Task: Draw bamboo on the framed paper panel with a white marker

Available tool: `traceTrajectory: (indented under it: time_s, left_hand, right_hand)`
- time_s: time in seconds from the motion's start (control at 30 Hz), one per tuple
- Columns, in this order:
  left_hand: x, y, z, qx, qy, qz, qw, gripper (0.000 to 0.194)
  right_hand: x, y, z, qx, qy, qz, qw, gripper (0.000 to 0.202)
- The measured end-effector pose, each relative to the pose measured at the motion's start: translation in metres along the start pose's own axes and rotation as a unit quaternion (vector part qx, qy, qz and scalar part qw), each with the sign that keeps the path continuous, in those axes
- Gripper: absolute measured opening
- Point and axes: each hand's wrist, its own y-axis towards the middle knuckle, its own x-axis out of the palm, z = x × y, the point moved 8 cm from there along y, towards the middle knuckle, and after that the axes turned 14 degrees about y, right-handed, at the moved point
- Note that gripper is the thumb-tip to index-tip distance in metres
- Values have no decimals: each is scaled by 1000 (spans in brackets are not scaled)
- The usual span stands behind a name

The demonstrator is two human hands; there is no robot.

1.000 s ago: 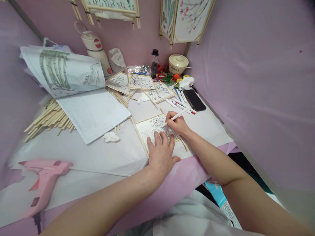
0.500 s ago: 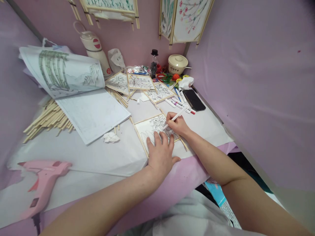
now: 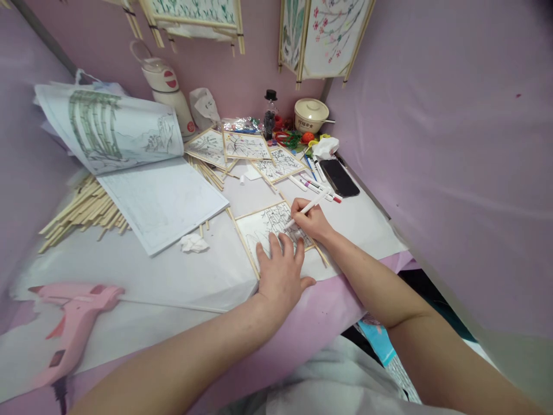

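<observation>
Head view: right hand (image 3: 314,223) fingers pinch white pen (image 3: 314,202), tip at framed drawing (image 3: 256,225), centre frame. Left hand (image 3: 280,275) fingers spread, resting on its lower part. Lidded bowl (image 3: 311,114), upper centre: lettering too small to read.

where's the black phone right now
In the head view, the black phone lies right of centre, just right of the loose pens, below the crumpled white tissue and beyond the right hand.

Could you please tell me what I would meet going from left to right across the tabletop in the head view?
Glue gun → nearer crumpled tissue → left hand → right hand → phone.
</observation>
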Motion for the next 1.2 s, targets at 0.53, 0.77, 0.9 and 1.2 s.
traceTrajectory:
  time_s: [0.53,0.77,0.9,1.2]
  left_hand:
    - [-3,-4,1,-11,2,17,1000,86]
    - [-2,-3,3,-2,6,13,1000,84]
    - [0,-3,4,1,10,13,1000,84]
    - [3,-1,6,7,1,-8,1000,84]
  right_hand:
    - [8,-3,1,13,-7,-23,1000,7]
    - [-10,1,-7,-38,-1,77,996,10]
    - [-16,4,-10,-40,5,108,993,13]
    - [-4,3,10,37,-3,55,998,5]
